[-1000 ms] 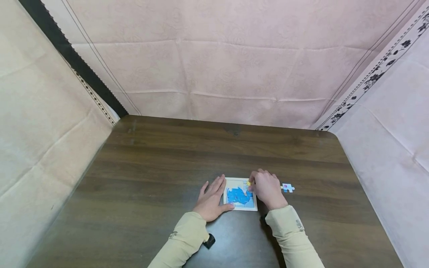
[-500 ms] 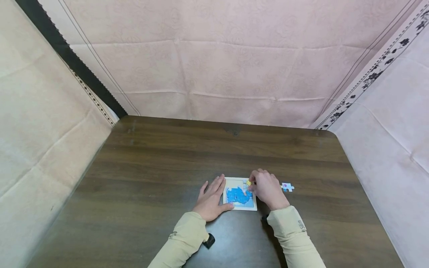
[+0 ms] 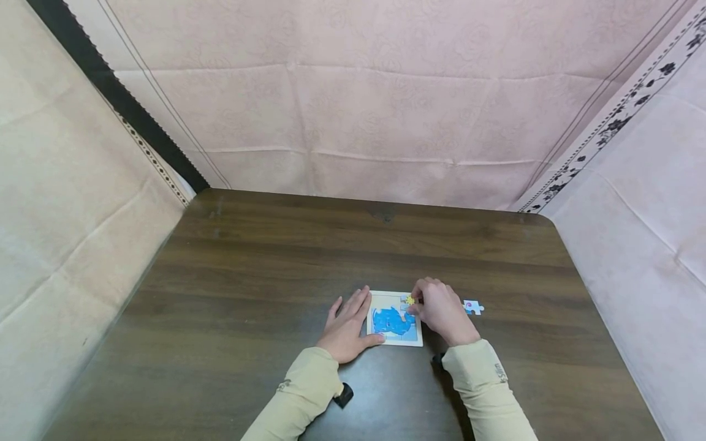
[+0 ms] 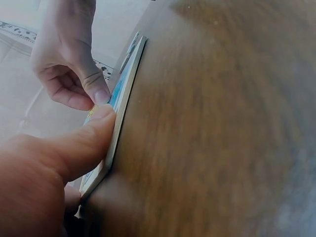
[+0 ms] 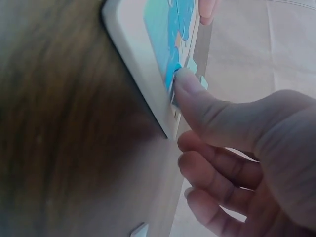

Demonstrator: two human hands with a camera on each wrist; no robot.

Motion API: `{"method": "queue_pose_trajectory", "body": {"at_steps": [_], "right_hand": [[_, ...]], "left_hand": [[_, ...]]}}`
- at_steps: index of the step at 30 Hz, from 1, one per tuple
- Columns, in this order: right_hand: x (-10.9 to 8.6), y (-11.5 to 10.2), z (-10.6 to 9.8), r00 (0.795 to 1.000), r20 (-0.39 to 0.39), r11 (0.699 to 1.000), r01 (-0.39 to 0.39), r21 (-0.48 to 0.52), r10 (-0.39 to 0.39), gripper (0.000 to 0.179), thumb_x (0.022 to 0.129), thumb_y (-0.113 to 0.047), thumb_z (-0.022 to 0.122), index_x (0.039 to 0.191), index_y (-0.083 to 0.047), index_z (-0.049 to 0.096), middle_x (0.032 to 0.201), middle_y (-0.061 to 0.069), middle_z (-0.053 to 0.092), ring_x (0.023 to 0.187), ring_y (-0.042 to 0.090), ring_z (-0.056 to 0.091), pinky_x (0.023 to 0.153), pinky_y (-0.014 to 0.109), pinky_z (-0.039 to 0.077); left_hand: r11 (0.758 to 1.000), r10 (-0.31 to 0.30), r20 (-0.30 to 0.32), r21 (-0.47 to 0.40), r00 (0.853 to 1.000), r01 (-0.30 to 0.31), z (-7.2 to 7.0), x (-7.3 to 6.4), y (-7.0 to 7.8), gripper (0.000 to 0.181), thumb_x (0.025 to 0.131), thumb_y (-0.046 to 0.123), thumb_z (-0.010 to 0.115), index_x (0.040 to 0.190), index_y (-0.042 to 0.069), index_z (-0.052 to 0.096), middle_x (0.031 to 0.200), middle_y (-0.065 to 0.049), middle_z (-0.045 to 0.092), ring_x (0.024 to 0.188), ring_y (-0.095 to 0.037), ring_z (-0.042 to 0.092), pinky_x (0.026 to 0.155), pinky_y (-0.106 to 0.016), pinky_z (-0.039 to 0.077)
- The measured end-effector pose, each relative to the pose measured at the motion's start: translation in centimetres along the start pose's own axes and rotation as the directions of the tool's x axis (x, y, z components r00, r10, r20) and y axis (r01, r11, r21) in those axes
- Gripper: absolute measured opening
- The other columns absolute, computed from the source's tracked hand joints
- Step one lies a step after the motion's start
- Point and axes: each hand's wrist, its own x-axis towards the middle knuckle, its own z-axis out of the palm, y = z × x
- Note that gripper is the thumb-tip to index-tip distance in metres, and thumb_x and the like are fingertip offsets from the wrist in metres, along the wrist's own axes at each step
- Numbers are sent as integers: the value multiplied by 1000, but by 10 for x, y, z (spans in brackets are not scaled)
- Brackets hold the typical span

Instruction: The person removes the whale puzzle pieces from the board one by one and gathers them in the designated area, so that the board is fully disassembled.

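A small jigsaw puzzle in a pale frame tray lies on the table, showing a blue whale-like picture. My left hand rests along the tray's left side, fingers extended, its thumb on the front rim. At the upper right of the tray, my right hand pinches a puzzle piece with a yellow sun between thumb and fingers. Pale tabs of that piece stick up beyond the thumb in the right wrist view. Its underside and how it sits in the tray are hidden.
One loose light-blue puzzle piece with a pink spot lies on the dark wooden table, just right of my right hand. Pale cloth hangs behind the table and on both sides.
My right wrist has shifted very slightly to the right while the fingers stay on the sun piece. The left hand and the tray keep their places.
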Motion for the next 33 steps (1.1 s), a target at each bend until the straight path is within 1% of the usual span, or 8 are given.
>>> {"method": "queue_pose_trajectory", "body": {"at_steps": [3,6,10,13,18,23,29,33], "right_hand": [[0,0,-1,1000,13,999,-12,36,12,26,72,-15,87,87,-9,68,78,0,60,68,17,53,67,34,51],[0,1,0,999,34,995,-44,92,41,24,73,-14,86,88,-10,67,76,-1,60,67,16,53,65,31,51],[-1,1,2,995,57,983,-85,163,77,28,74,-12,85,95,-11,67,79,-2,60,69,17,55,67,30,53],[-1,2,3,994,61,975,-97,199,87,31,75,-12,85,100,-12,67,80,-2,59,72,18,55,68,30,53],[-5,1,2,992,65,960,-123,251,110,28,78,-13,83,101,-15,68,81,-2,58,72,18,55,70,30,54],[-8,1,2,995,31,943,-101,317,97,18,83,-15,78,99,-17,68,82,-3,60,73,17,55,68,28,53],[-12,2,-4,995,-50,907,-55,417,83,13,86,-16,75,97,-19,69,84,-3,62,74,19,55,64,28,52],[-18,8,-13,992,-81,901,-57,430,102,12,88,-17,74,99,-19,68,84,-2,63,73,20,55,60,30,51]], "left_hand": [[1000,2,-1,4,1000,-2,-1,0,0,94,87,60,60,156,13,17,164,2,6,149,-19,7,117,-50,2],[1000,4,-1,5,1000,-4,-2,0,0,94,87,60,61,156,13,17,164,1,6,149,-19,8,117,-50,2],[1000,3,1,5,1000,-3,-2,0,0,94,87,60,60,156,13,17,164,1,6,149,-19,7,117,-50,2],[1000,0,1,9,1000,0,-1,0,0,94,88,61,59,156,13,17,164,1,6,149,-19,7,117,-50,2],[1000,0,-2,10,1000,0,0,1,-1,95,87,62,60,156,13,17,164,1,6,149,-19,7,117,-51,2],[1000,5,0,5,1000,-5,-1,1,-1,94,88,61,59,156,13,17,164,1,6,149,-19,7,117,-50,2],[1000,14,-5,13,1000,-14,1,2,-2,93,88,60,59,156,11,18,164,-1,7,149,-20,8,117,-50,3],[1000,14,-8,16,1000,-13,1,1,-2,93,88,60,59,156,12,18,164,0,7,149,-20,8,117,-50,3]]}}
